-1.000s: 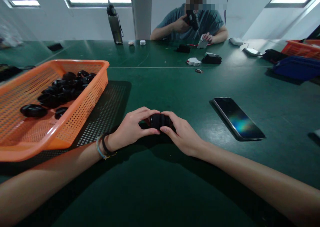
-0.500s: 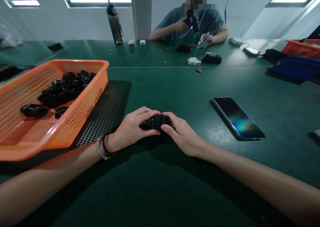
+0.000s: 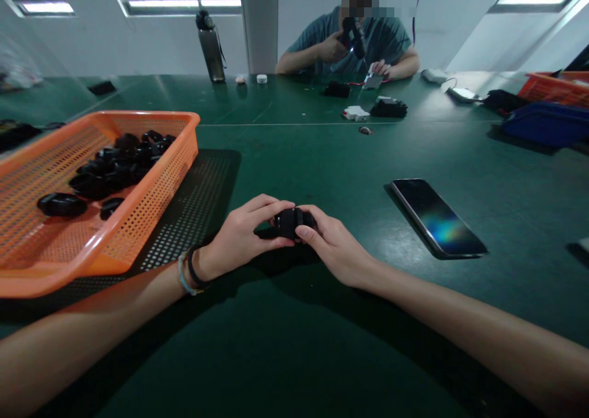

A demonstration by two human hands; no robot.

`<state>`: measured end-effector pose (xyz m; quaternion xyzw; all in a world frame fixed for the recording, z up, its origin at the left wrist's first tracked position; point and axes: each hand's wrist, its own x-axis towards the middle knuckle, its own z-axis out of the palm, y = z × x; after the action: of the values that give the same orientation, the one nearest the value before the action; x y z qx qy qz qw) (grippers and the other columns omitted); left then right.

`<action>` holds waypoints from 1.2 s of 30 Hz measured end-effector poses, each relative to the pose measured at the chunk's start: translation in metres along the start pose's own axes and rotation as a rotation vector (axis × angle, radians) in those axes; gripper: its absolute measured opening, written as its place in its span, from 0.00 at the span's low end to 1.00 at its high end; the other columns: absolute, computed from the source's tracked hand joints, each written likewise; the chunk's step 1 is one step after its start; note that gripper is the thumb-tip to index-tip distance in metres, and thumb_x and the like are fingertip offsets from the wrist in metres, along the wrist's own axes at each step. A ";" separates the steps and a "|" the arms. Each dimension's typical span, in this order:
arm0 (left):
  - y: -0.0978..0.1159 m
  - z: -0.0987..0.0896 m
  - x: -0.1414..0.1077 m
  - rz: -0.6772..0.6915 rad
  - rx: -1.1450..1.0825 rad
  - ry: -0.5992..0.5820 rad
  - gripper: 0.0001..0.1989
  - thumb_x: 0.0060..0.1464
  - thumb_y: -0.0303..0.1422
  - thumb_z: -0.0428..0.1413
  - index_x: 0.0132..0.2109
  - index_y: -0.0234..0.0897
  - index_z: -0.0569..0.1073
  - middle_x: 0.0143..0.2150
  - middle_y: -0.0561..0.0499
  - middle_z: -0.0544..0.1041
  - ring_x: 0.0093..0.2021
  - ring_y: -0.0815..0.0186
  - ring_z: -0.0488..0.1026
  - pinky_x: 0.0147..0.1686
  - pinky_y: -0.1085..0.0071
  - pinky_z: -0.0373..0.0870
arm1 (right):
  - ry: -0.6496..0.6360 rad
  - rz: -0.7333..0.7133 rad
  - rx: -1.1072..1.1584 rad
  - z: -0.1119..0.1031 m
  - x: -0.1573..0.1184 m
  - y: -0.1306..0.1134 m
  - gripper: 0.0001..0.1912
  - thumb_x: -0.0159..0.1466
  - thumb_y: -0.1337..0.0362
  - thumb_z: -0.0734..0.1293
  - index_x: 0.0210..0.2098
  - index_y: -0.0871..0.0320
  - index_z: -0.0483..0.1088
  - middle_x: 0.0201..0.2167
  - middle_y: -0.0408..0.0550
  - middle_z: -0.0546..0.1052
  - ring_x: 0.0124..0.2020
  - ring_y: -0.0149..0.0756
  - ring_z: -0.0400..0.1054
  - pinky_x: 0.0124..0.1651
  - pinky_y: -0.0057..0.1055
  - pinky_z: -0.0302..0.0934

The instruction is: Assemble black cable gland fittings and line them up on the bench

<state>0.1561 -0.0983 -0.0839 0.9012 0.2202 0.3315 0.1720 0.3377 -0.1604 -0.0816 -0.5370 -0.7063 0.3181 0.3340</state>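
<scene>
A small black rounded plastic part (image 3: 288,223) is held between my two hands, low over the green table (image 3: 276,166). My left hand (image 3: 246,231) grips its left end, thumb below and fingers above. From the right, my right hand (image 3: 334,243) closes on the other end, with the thumb on the near side and the fingers behind. My fingers hide parts of it, so its exact kind cannot be made out. To the left, an orange plastic basket (image 3: 165,188) contains several similar black parts (image 3: 117,163).
A smartphone (image 3: 437,215) lies right of my hands. Across the table a person (image 3: 350,43) holds a black power tool (image 3: 353,37) over a white piece. A dark bottle (image 3: 211,50) stands at the back. Blue (image 3: 543,125) and red (image 3: 556,89) bins sit at far right.
Almost nothing differs. Both hands keep their hold on the black part, with only a very slight shift of the fingers.
</scene>
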 end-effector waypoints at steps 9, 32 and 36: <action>-0.001 0.001 0.004 -0.098 -0.115 -0.033 0.20 0.50 0.37 0.61 0.50 0.36 0.70 0.45 0.46 0.73 0.45 0.62 0.72 0.47 0.65 0.71 | 0.050 -0.071 -0.138 0.001 0.005 0.008 0.17 0.62 0.61 0.63 0.49 0.61 0.61 0.42 0.54 0.75 0.39 0.42 0.71 0.40 0.38 0.65; -0.004 -0.003 0.007 -0.207 -0.389 -0.313 0.21 0.58 0.47 0.47 0.48 0.33 0.66 0.41 0.47 0.73 0.39 0.63 0.70 0.41 0.67 0.68 | 0.139 -0.466 -0.339 -0.001 0.006 0.021 0.28 0.65 0.43 0.52 0.52 0.57 0.59 0.43 0.56 0.74 0.41 0.44 0.69 0.44 0.44 0.66; 0.001 0.001 0.004 -0.232 -0.377 -0.293 0.21 0.61 0.47 0.43 0.47 0.33 0.63 0.34 0.49 0.71 0.32 0.65 0.68 0.35 0.69 0.67 | 0.176 -0.395 -0.312 0.002 0.006 0.019 0.27 0.65 0.43 0.50 0.51 0.56 0.58 0.44 0.56 0.73 0.44 0.44 0.70 0.45 0.43 0.65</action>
<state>0.1602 -0.0975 -0.0822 0.8602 0.2289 0.2109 0.4038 0.3456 -0.1500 -0.0975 -0.4592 -0.8061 0.0861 0.3631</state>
